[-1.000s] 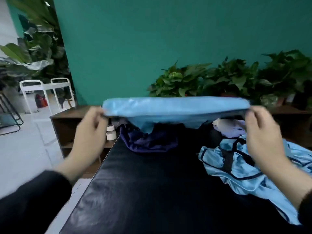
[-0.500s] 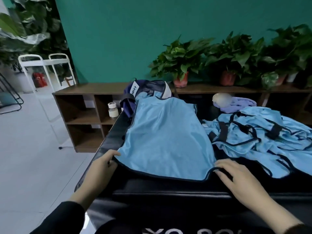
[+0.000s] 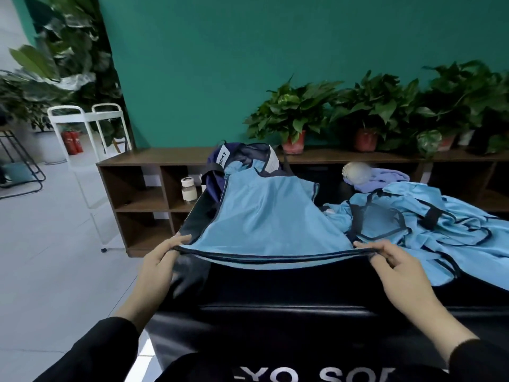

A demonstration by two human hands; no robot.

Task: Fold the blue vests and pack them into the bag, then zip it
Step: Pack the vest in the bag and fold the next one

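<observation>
the left hand (image 3: 162,259) pinches the near left corner of a blue vest (image 3: 264,216), thumb on top and fingers curled under the dark-trimmed hem. the right hand (image 3: 391,261) pinches the near right corner the same way, so the hem hangs in a shallow curve between them, lifted just off the black table (image 3: 275,288).

the far end of the vest lies against the navy bag (image 3: 220,166), which stands at the back of the table with its mouth open and a white label showing. to the right, a heap of more blue vests (image 3: 429,224) lies crumpled, just beside the held one.

the risk from here is mostly the cloth itself. it looks thin, smooth and slightly shiny, so the corners could slip from the pinch, or the fold could slide off line on the glossy padded tabletop. if the two hands pull unevenly, the hem would skew and the halves would not meet. the vest's right edge lies near the heap, so a wide sweep could drag a loose strap along. the bag looks soft and slumped, and a push from the vest could tip it.

the black binding along the edges looks firmer than the body cloth and gives the fingers something to hold. behind the heap sit a pale round object (image 3: 356,172) and a lilac cloth (image 3: 385,179).
</observation>
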